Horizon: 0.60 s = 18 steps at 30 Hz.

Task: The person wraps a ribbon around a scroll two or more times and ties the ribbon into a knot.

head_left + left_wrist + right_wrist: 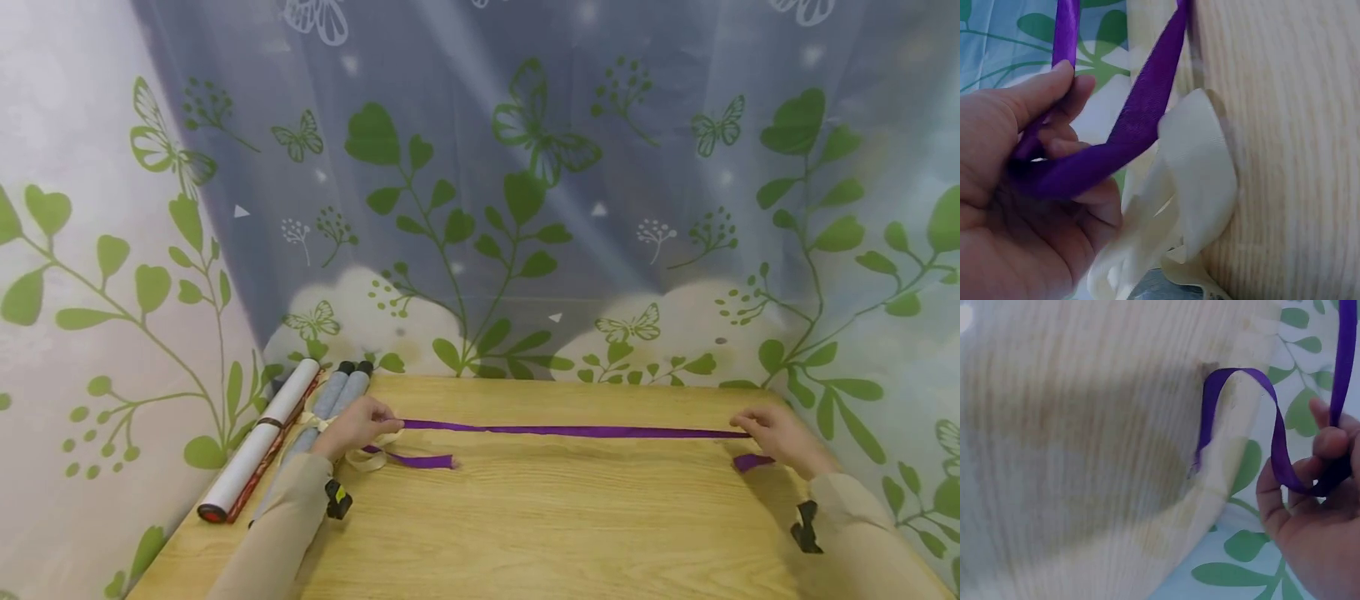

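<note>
A purple ribbon [600, 432] is stretched nearly straight across the wooden table between both hands. My left hand [363, 425] pinches it near one end between thumb and finger; the loose tail bends back and lies on the wood. In the left wrist view, that tail loops under the fingers beside a cream ribbon [1200, 178]. At the other end my right hand [780, 433] pinches the purple ribbon too, and its short tail [1279, 440] curves down toward the table, as the right wrist view shows.
Along the table's left side lie a white roll [266, 442] with dark end caps, a thin red patterned strip [258, 479], and two grey rolls [341, 396] with black ends. A patterned curtain [480, 208] hangs behind the wooden table [562, 533].
</note>
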### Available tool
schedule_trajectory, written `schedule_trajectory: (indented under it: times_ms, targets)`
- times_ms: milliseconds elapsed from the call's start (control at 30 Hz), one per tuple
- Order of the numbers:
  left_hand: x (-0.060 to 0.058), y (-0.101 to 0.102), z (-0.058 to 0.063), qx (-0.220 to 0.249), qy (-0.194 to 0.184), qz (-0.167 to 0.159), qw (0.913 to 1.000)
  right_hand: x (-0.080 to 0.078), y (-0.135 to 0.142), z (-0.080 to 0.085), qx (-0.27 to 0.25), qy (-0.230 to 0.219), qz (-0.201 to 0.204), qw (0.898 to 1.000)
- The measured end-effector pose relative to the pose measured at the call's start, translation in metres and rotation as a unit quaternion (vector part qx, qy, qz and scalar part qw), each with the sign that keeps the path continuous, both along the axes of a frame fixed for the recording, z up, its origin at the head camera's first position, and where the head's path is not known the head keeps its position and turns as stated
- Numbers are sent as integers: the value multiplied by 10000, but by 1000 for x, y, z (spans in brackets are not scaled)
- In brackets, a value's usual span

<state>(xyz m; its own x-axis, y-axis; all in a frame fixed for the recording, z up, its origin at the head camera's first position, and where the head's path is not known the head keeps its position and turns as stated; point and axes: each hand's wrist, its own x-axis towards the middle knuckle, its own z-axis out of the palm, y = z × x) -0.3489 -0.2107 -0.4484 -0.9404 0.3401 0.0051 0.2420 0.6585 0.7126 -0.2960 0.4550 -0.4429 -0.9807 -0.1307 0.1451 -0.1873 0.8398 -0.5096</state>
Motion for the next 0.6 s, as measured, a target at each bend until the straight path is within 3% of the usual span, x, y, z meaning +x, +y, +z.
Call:
schedule_trajectory:
  times_ms: [167, 267, 433, 600]
  targets:
    - [3, 0, -4, -405, -131, 242, 9988, 4, 5, -4, 106, 66, -57, 9999]
    - [5, 2, -5, -528, -243, 204, 9981, 7, 4, -5, 471, 189, -116, 9986]
    - [8, 10, -3, -1057, 216, 2, 9942, 5, -6, -6, 807, 229, -72, 9964]
    - [8, 24, -3, -1410, 734, 12, 9873, 2, -28, -5, 629, 127, 128, 9979]
